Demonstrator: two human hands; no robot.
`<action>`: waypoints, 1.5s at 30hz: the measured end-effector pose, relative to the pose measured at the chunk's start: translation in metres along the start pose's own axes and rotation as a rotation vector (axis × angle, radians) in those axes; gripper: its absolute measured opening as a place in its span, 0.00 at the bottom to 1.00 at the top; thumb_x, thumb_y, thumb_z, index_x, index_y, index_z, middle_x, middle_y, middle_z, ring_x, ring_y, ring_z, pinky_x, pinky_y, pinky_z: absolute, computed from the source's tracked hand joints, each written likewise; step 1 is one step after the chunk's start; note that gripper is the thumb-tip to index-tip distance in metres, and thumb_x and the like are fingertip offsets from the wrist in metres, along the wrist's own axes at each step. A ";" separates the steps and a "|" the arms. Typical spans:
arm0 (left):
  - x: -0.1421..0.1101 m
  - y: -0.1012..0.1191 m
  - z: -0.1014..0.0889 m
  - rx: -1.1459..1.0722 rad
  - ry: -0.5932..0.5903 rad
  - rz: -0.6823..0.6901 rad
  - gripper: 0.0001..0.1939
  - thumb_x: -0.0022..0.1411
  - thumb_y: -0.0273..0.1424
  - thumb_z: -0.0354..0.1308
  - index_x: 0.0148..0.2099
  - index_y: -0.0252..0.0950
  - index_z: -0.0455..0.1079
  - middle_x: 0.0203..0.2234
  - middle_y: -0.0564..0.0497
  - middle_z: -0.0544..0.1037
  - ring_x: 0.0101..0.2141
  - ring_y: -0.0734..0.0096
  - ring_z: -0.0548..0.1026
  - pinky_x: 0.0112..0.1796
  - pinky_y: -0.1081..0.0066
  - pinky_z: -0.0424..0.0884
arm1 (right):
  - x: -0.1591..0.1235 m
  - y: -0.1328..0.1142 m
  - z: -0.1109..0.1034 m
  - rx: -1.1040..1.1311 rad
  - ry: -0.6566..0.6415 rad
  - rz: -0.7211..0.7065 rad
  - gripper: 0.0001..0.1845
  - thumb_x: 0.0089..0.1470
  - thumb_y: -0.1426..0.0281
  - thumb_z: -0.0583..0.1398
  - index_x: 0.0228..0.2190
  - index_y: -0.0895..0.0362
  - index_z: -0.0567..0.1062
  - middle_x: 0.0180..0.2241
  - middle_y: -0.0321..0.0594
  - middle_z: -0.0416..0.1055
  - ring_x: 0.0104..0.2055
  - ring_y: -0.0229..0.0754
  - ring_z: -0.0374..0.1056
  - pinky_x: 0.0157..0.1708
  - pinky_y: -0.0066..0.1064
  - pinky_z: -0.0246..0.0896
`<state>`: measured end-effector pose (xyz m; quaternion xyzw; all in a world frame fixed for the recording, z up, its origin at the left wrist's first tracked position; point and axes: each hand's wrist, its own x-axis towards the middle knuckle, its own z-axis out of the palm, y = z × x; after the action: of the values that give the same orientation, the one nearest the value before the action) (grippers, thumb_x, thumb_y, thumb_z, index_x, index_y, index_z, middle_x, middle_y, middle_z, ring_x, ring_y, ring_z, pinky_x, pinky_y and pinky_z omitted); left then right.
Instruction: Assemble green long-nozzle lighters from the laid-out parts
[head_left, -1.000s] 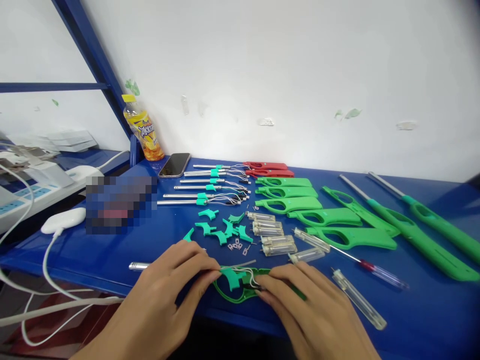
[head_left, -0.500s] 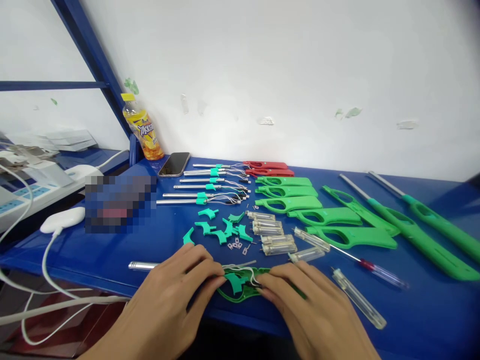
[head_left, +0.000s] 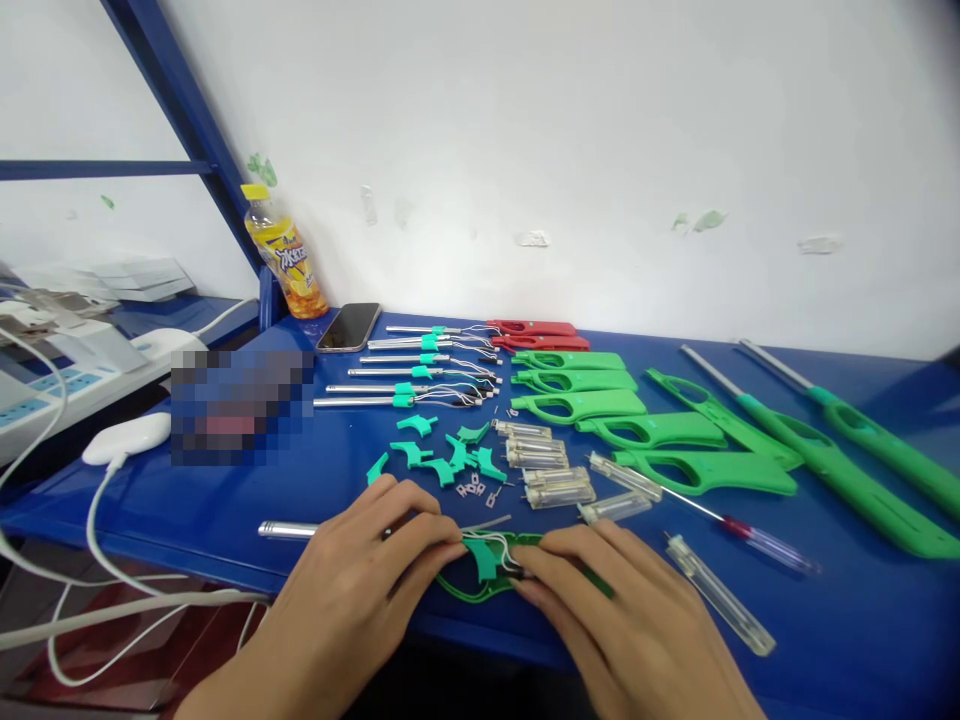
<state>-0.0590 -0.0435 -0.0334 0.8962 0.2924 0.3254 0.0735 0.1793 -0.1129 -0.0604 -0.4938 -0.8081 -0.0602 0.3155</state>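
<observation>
Both my hands rest at the blue table's front edge over one half-built lighter. My left hand is closed, its fingertips pinching the teal trigger piece and pressing on the metal tube that sticks out to the left. My right hand is closed on the green lighter shell, with thin white wires between the two hands. Loose teal triggers and small metal clips lie just beyond my fingers.
Behind lie a row of metal tubes with wires, clear gas tanks, green handle shells, red shells, finished green lighters, a phone and a juice bottle. White cables hang at left.
My left hand has slid to the right, pushing the teal trigger further into the green shell. My right hand has stayed in place.
</observation>
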 end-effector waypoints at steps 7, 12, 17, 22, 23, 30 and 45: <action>-0.001 -0.002 0.001 0.027 -0.026 -0.006 0.12 0.82 0.25 0.48 0.48 0.39 0.73 0.40 0.55 0.78 0.38 0.72 0.75 0.45 0.70 0.70 | -0.001 0.001 0.003 -0.006 0.027 -0.024 0.11 0.76 0.70 0.55 0.47 0.51 0.77 0.39 0.33 0.79 0.36 0.41 0.71 0.38 0.36 0.61; -0.002 -0.002 0.001 0.016 -0.053 -0.008 0.12 0.81 0.23 0.49 0.49 0.40 0.73 0.40 0.54 0.78 0.39 0.71 0.75 0.49 0.68 0.70 | -0.002 0.002 0.003 -0.005 0.029 -0.019 0.11 0.77 0.69 0.54 0.48 0.51 0.77 0.39 0.33 0.79 0.36 0.41 0.71 0.38 0.36 0.61; -0.002 0.001 0.000 -0.035 -0.046 -0.040 0.11 0.81 0.24 0.50 0.50 0.41 0.74 0.41 0.54 0.78 0.40 0.72 0.76 0.45 0.71 0.71 | -0.001 0.001 0.003 -0.003 0.038 -0.017 0.10 0.76 0.69 0.54 0.48 0.51 0.77 0.39 0.33 0.79 0.37 0.41 0.71 0.38 0.36 0.61; -0.005 0.000 -0.001 -0.034 -0.048 -0.009 0.12 0.81 0.23 0.51 0.54 0.42 0.73 0.43 0.54 0.79 0.42 0.73 0.77 0.50 0.71 0.69 | 0.000 0.001 0.003 -0.004 0.040 -0.019 0.12 0.77 0.69 0.53 0.47 0.51 0.77 0.39 0.33 0.79 0.36 0.41 0.71 0.39 0.36 0.61; -0.005 -0.001 -0.001 -0.035 -0.061 -0.007 0.12 0.80 0.23 0.51 0.54 0.42 0.73 0.43 0.54 0.79 0.41 0.72 0.77 0.50 0.70 0.69 | -0.001 0.001 0.003 -0.004 0.034 -0.016 0.12 0.77 0.69 0.54 0.47 0.51 0.77 0.39 0.33 0.79 0.36 0.41 0.71 0.39 0.36 0.60; -0.005 -0.003 0.000 0.009 -0.077 0.013 0.16 0.79 0.20 0.48 0.54 0.41 0.75 0.43 0.52 0.79 0.39 0.70 0.77 0.48 0.67 0.73 | -0.001 0.000 0.002 0.007 0.039 -0.004 0.12 0.77 0.68 0.54 0.46 0.51 0.78 0.38 0.34 0.79 0.36 0.41 0.72 0.37 0.35 0.63; -0.008 0.001 0.000 0.045 -0.100 0.079 0.10 0.81 0.29 0.53 0.57 0.39 0.74 0.44 0.50 0.78 0.40 0.67 0.76 0.48 0.61 0.72 | -0.006 0.006 0.000 -0.024 -0.035 -0.059 0.18 0.78 0.70 0.50 0.46 0.51 0.80 0.43 0.33 0.82 0.43 0.41 0.77 0.44 0.36 0.66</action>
<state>-0.0630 -0.0490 -0.0371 0.9236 0.2602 0.2761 0.0549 0.1867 -0.1143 -0.0649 -0.4747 -0.8268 -0.0704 0.2936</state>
